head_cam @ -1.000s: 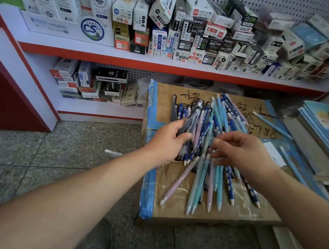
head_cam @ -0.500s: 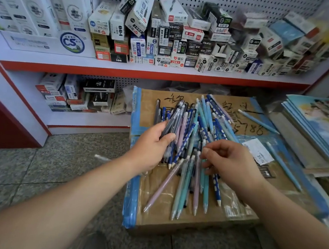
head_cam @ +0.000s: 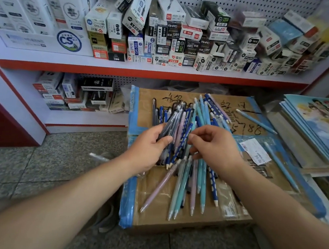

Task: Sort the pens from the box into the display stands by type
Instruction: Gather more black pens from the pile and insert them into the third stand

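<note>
Gripping dark pens (head_cam: pixel 171 121) between left hand (head_cam: pixel 147 150) fingers (head_cam: pixel 163 141); right hand (head_cam: pixel 216 147) over pile (head_cam: pixel 186 182).

Both bare forearms reach from the lower corners of the frame toward its centre. The left grip (head_cam: pixel 149 149) sits just left of centre, back of the hand up, thumb and fingers curled round a bundle of dark pens (head_cam: pixel 167 124). The right grip (head_cam: pixel 215 147) is just beside it, knuckles up, fingers curled down and leftward; whether they pinch anything is unclear.
</note>
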`<state>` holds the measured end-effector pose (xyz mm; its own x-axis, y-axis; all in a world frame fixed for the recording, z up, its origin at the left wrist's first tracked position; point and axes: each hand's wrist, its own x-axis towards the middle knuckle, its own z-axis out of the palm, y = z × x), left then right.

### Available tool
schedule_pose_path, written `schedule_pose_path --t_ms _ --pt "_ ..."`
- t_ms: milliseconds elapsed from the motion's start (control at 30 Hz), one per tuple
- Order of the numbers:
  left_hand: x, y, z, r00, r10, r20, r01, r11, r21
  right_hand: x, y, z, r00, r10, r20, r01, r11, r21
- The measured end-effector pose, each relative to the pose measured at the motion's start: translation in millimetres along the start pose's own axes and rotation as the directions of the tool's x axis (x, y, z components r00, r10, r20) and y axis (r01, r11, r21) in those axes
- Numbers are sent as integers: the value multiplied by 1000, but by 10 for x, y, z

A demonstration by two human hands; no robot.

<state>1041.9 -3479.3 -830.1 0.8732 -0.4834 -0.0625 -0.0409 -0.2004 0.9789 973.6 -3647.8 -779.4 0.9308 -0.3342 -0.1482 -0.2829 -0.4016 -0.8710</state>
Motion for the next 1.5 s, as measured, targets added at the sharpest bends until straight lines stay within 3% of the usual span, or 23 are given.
schedule_pose_path --t_ms 167,367,767,967,1100,1267,1500 --pt "9 38 -59 1000 11 17 -11 1000 -6 73 107 2 999 -34 -32 29 989 -144" --pt "31 106 -71 1000 16 15 -16 1000 22 99 146 -8 992 -97 79 120 923 -365" --pt "72 149 -12 1000 7 27 -7 1000 28 217 94 -19 970 -101 222 194 872 -450" --pt "92 148 -19 1000 17 18 -18 1000 16 246 62 6 963 -123 239 245 768 -592" --pt "94 131 -36 1000 17 21 -17 1000 9 253 96 28 989 -115 95 149 806 -573" --pt "80 115 -32 999 20 29 -19 1000 -11 285 106 40 998 -45 33 55 856 -513" --pt "72 113 -50 1000 19 -23 -20 998 -57 313 91 34 994 -108 10 102 901 -423"
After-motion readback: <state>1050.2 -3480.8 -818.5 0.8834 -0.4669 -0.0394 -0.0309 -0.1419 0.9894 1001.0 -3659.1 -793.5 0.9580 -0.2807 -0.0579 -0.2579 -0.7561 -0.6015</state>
